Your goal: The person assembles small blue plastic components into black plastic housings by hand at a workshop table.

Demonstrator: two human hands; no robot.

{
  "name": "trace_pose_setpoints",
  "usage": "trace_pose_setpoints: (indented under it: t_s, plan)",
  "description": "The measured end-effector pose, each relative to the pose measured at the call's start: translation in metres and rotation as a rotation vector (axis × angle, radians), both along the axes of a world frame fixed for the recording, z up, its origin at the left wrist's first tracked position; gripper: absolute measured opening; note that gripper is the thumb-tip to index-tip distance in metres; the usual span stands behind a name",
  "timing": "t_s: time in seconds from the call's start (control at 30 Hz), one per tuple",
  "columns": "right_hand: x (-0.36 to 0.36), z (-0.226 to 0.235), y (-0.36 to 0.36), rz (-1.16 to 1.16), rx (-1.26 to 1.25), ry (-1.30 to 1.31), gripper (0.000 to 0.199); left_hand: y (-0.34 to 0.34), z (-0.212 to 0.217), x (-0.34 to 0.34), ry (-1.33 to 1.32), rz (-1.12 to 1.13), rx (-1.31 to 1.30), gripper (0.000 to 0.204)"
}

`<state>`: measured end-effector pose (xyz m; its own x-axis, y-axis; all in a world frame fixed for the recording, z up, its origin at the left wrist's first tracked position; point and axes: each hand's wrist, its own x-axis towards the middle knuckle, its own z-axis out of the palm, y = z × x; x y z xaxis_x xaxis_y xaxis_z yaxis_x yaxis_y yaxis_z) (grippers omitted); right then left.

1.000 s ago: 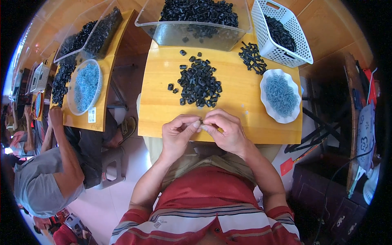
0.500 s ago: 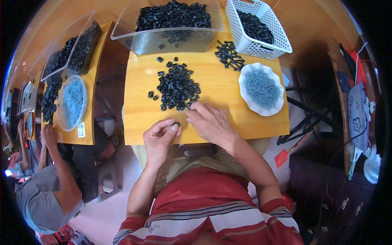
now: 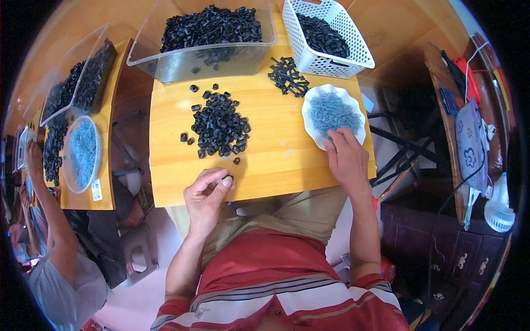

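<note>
Near the front edge of the table, my left hand (image 3: 205, 193) pinches a small black plastic piece (image 3: 228, 177) between thumb and fingers, which cover most of it. My right hand (image 3: 349, 157) is over the near rim of a white scalloped dish (image 3: 310, 128). Its bent fingertips reach the edge of a heap of tiny blue-grey pieces (image 3: 334, 110) that look like springs; whatever lies between them is too small to see. A loose pile of short, hollow black plastic pieces (image 3: 220, 124) sits beyond my left hand.
A clear bin (image 3: 221, 67) of black pieces and a white perforated basket (image 3: 331, 65) of black parts line the far edge. Thin black sticks (image 3: 288, 76) lie before the basket. At left, a co-worker's arm (image 3: 58, 226) reaches over another table (image 3: 105, 196) with a similar bin and dish.
My right hand has moved from the black pile rightward to the dish. My left hand still holds its black piece. The whole view has shifted slightly, and the co-worker's arm has reached farther forward.
</note>
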<state>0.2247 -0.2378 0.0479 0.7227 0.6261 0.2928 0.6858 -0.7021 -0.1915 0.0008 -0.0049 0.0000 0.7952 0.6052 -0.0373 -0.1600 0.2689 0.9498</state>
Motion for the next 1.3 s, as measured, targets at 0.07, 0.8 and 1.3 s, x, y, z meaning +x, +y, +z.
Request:
trace_pose_setpoints:
  t_s: [0.07, 0.8, 1.3]
  plan:
    - [0.002, -0.001, -0.001, -0.011, -0.066, 0.030, 0.022, -0.003, 0.002, 0.000, -0.029, -0.027, 0.033, 0.019]
    - [-0.002, -0.004, -0.017, 0.148, 0.041, 0.062, 0.016, -0.020, 0.003, 0.001, 0.001, -0.108, 0.010, 0.023]
    - [0.010, 0.012, -0.016, 0.073, 0.101, 0.159, 0.013, -0.028, 0.005, 0.005, 0.036, -0.145, 0.001, 0.022]
